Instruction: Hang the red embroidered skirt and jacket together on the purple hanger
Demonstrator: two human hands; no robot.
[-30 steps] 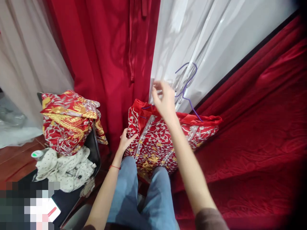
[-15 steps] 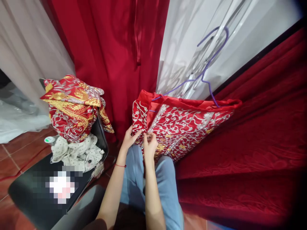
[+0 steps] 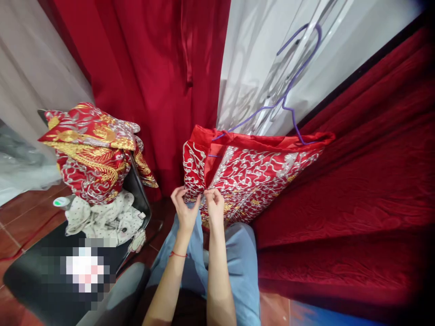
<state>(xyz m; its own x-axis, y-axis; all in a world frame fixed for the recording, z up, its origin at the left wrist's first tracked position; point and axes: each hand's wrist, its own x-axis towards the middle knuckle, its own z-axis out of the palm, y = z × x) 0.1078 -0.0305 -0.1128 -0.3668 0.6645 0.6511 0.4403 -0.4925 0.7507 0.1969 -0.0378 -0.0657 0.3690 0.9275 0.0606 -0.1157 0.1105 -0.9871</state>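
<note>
A red garment (image 3: 258, 174) with silver and gold embroidery, perhaps a skirt, hangs by its satin waistband from a purple wire hanger (image 3: 285, 97). A slit runs down from the waistband near its left side. My left hand (image 3: 186, 213) grips the garment's left portion beside the lower end of that slit, fingers curled and thumb toward the slit. My right hand (image 3: 215, 207) pinches the slit's other edge, fingertips close to the left thumb. Any small fastener between the fingertips is too small to make out. A red cord circles my left wrist.
On the left a black chair (image 3: 30, 276) bears a folded red-and-gold embroidered garment (image 3: 95, 149), a dotted white cloth (image 3: 102, 217) and a white-capped container (image 3: 61, 202). Red curtains (image 3: 340, 217) hang behind and to the right. White drapery (image 3: 251, 59) is behind the hanger.
My left hand has shifted down the garment, its fingers now more curled. The right hand stays pinched at the slit, slightly lower. The view has shifted a little.
</note>
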